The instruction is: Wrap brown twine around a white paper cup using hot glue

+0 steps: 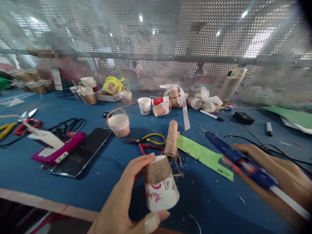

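From where I stand, the left hand (pixel 119 201) grips a white paper cup (pixel 163 196), its narrow end uppermost and wound with brown twine (pixel 158 171), by the near edge of the blue bench (pixel 212 208); toward the right edge, the right hand (pixel 275 162) holds a dark-blue glue gun (pixel 232 152), a white stick (pixel 290 201) jutting from its rear, nozzle toward the far edge, beyond a lime-green paper strip (pixel 204 156)
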Motion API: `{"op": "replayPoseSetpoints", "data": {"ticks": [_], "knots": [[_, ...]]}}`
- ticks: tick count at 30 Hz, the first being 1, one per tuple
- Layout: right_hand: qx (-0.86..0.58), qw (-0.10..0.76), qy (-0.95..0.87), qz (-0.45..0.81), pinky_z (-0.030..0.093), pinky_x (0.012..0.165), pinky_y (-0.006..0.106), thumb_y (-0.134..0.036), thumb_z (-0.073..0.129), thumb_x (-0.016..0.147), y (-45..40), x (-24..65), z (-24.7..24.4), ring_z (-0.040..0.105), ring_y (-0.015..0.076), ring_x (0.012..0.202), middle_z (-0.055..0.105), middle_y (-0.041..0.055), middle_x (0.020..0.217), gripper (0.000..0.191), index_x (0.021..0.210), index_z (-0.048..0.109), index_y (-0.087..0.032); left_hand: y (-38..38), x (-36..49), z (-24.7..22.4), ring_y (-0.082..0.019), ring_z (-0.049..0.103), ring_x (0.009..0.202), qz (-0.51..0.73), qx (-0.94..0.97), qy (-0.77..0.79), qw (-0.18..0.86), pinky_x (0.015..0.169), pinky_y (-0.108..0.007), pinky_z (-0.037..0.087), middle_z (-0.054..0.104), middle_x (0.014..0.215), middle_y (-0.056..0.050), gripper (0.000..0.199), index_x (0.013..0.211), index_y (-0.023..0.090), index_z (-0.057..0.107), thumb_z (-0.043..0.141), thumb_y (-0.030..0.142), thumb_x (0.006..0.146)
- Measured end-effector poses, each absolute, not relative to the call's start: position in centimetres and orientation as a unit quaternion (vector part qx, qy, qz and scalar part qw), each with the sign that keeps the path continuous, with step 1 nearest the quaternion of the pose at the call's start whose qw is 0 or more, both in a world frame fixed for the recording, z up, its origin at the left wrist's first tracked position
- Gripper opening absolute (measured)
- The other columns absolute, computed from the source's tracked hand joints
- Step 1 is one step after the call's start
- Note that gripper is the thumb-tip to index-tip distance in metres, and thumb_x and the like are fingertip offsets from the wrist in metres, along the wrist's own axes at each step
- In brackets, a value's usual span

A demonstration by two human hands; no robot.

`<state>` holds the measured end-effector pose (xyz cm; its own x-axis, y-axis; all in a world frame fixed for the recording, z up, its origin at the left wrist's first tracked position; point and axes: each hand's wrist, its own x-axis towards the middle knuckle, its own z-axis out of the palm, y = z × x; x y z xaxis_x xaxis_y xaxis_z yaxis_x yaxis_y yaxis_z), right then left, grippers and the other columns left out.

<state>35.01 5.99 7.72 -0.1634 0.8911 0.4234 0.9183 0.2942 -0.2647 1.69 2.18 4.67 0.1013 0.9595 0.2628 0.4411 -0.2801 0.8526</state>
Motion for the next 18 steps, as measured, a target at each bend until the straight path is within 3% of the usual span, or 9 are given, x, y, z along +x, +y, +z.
{"op": "replayPoseSetpoints", "data": {"ticks": [3, 8, 14, 18], "knots": [[-0.537, 0.275, -0.794, 0.072, 0.044, 0.047, 0.024, -0.047, 0.061, 0.09, 5.8, 33.3, 8.8, 0.057, 0.0134, 0.048, 0.068, -0.0032, 0.07, 0.02, 0.098, 0.061, -0.029, 2.3, 2.2, 4.8, -0.033, 0.056, 0.132, 0.441, 0.674, 0.506, 0.308, 0.112, -0.045, 0.049, 0.051, 0.148, -0.006, 0.074, 0.14, 0.036, 0.043, 0.078, 0.037, 0.075], [-0.434, 0.295, -0.812, 0.255, 0.044, 0.049, 0.021, -0.031, 0.059, 0.091, 6.0, 32.0, 8.6, 0.059, 0.0119, 0.054, 0.065, -0.0014, 0.068, 0.017, 0.077, 0.057, -0.022, 2.7, 2.7, 4.4, -0.035, 0.053, 0.135, 0.453, 0.684, 0.487, 0.298, 0.112, -0.049, 0.049, 0.05, 0.15, -0.008, 0.072, 0.139, 0.035, 0.046, 0.079, 0.03, 0.074], [-0.393, 0.305, -0.804, 0.326, 0.039, 0.05, 0.023, -0.022, 0.054, 0.085, 6.0, 32.2, 6.5, 0.051, 0.0122, 0.053, 0.059, -0.0017, 0.064, 0.01, 0.076, 0.051, -0.023, 2.9, 2.4, 4.0, -0.037, 0.056, 0.132, 0.472, 0.69, 0.471, 0.283, 0.109, -0.054, 0.051, 0.055, 0.144, -0.011, 0.069, 0.134, 0.031, 0.051, 0.081, 0.026, 0.072], [-0.391, 0.31, -0.796, 0.341, 0.041, 0.052, 0.022, -0.017, 0.054, 0.083, 6.1, 32.1, 5.6, 0.053, 0.0126, 0.055, 0.055, -0.0021, 0.062, 0.015, 0.071, 0.047, -0.023, 2.9, 2.4, 3.6, -0.037, 0.056, 0.132, 0.477, 0.689, 0.472, 0.272, 0.109, -0.054, 0.05, 0.056, 0.142, -0.009, 0.067, 0.131, 0.033, 0.052, 0.084, 0.031, 0.072]]}}
